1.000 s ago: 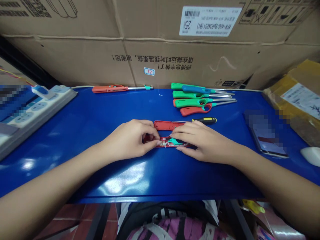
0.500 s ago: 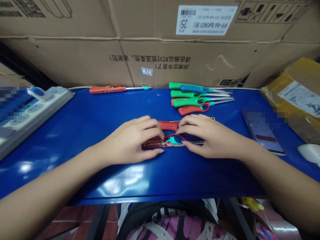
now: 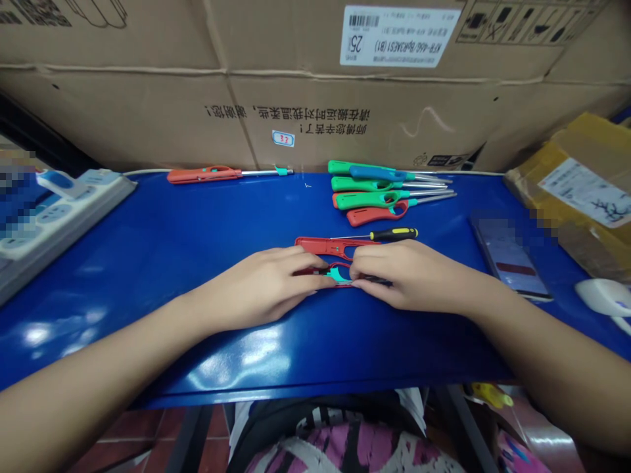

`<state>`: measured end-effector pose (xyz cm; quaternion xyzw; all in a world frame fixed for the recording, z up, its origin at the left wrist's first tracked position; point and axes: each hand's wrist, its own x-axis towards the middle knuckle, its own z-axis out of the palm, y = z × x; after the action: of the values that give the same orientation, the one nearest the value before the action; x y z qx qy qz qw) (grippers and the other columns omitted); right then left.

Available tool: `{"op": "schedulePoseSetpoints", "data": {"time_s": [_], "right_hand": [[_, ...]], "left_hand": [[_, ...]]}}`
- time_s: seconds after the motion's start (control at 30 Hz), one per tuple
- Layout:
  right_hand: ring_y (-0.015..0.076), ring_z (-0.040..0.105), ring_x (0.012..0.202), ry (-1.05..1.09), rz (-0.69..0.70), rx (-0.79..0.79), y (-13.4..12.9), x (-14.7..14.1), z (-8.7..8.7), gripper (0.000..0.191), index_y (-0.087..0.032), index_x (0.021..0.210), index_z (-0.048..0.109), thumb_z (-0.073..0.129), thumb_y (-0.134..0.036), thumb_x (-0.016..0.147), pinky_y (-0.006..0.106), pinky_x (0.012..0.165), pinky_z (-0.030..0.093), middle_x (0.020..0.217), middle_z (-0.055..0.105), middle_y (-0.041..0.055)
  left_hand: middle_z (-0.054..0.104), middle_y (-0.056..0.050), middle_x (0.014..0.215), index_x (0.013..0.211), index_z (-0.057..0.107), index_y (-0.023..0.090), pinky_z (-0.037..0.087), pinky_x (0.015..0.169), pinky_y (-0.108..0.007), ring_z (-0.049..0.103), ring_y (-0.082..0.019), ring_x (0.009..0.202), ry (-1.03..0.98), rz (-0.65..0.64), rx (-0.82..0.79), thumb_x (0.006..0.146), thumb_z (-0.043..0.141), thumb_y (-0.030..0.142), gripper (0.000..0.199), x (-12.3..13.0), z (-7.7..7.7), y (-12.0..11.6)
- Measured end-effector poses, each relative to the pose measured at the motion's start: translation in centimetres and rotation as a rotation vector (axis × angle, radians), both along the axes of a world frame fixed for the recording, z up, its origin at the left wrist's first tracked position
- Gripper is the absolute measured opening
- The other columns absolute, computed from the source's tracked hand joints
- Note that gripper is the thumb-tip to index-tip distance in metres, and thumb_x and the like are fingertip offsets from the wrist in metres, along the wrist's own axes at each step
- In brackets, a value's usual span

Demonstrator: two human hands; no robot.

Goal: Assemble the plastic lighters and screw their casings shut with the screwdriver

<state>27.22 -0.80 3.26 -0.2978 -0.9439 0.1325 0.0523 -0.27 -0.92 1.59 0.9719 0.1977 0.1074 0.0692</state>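
An opened red stick lighter point(image 3: 339, 274) lies on the blue table in front of me, its teal trigger showing between my hands. My left hand point(image 3: 271, 286) is closed over the handle end, thumb and fingers gripping it. My right hand point(image 3: 409, 276) pinches at the part by the trigger guard and the metal tube; its fingertips hide what exactly they hold. Just behind lies the other red handle half point(image 3: 320, 246), its inner side up. A black and yellow screwdriver point(image 3: 394, 234) lies beyond that half, its shaft pointing left.
Several green, blue and red lighters point(image 3: 369, 200) are piled at the back, and an orange-red lighter point(image 3: 204, 175) lies to their left. A power strip point(image 3: 54, 217) is at left. A phone point(image 3: 513, 263), a white mouse point(image 3: 604, 295) and a taped carton point(image 3: 586, 177) are at right. Cardboard point(image 3: 162, 118) forms the back.
My left thumb and fingers have closed in toward the trigger. My right fingers have drawn together into a pinch by the guard, with the hand slightly lower, uncovering the screwdriver handle.
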Motion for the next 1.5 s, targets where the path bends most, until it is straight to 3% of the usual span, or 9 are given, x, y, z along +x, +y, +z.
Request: {"op": "schedulePoseSetpoints", "data": {"time_s": [0.37,0.6,0.77,1.07,1.37,1.5], "right_hand": [[0.0156,0.062,0.081,0.037,-0.086,-0.126,-0.3,-0.3,0.6,0.01,-0.02,0.095,0.067,0.058,-0.019,0.095,0.027,0.07,0.045,0.094,0.069,0.002],[0.0156,0.061,0.079,0.028,-0.1,-0.088,-0.3,-0.4,0.2,0.012,-0.019,0.09,0.066,0.056,-0.016,0.095,0.027,0.068,0.043,0.094,0.068,0.0021],[0.0168,0.063,0.085,0.062,-0.105,-0.117,-0.1,0.3,0.7,0.013,-0.021,0.093,0.068,0.056,-0.016,0.094,0.029,0.073,0.044,0.097,0.069,0.0025],[0.0165,0.061,0.077,-0.031,-0.159,-0.111,0.4,1.5,1.1,0.009,-0.022,0.087,0.067,0.059,-0.02,0.091,0.029,0.067,0.041,0.091,0.07,0.0018],[0.0124,0.056,0.066,0.112,-0.229,-0.195,1.1,1.0,0.3,0.009,-0.019,0.087,0.065,0.057,-0.015,0.09,0.025,0.061,0.039,0.079,0.066,0.0],[0.0177,0.063,0.088,0.09,-0.253,-0.008,1.5,1.1,-0.2,0.014,-0.02,0.103,0.067,0.056,-0.019,0.095,0.028,0.072,0.045,0.107,0.067,0.0062]], "left_hand": [[0.066,-0.014,0.132,0.134,0.066,0.023,0.059,0.098,-0.049,0.064,-0.03,0.121,-0.014,-0.038,0.068,0.102,0.05,0.02,0.037,0.1,-0.2,0.1],[0.067,-0.012,0.132,0.128,0.069,0.02,0.059,0.102,-0.043,0.063,-0.028,0.124,-0.079,-0.043,0.068,0.1,0.052,0.018,0.032,0.0,-0.4,0.1],[0.069,-0.014,0.13,0.125,0.071,0.018,0.06,0.099,-0.046,0.064,-0.029,0.123,-0.056,-0.032,0.081,0.102,0.05,0.02,0.031,0.3,-0.5,0.0],[0.072,-0.014,0.123,0.118,0.074,0.019,0.062,0.094,-0.042,0.069,-0.026,0.112,-0.142,0.022,0.051,0.102,0.053,0.022,0.027,0.6,-0.7,-0.1],[0.072,-0.01,0.126,0.125,0.069,0.019,0.059,0.099,-0.037,0.07,-0.022,0.113,-0.239,0.067,-0.014,0.101,0.056,0.023,0.027,0.2,-1.8,0.3],[0.07,-0.01,0.126,0.127,0.066,0.018,0.058,0.101,-0.033,0.07,-0.02,0.112,-0.287,0.091,-0.053,0.1,0.06,0.023,0.029,0.2,-2.3,0.4]]}}
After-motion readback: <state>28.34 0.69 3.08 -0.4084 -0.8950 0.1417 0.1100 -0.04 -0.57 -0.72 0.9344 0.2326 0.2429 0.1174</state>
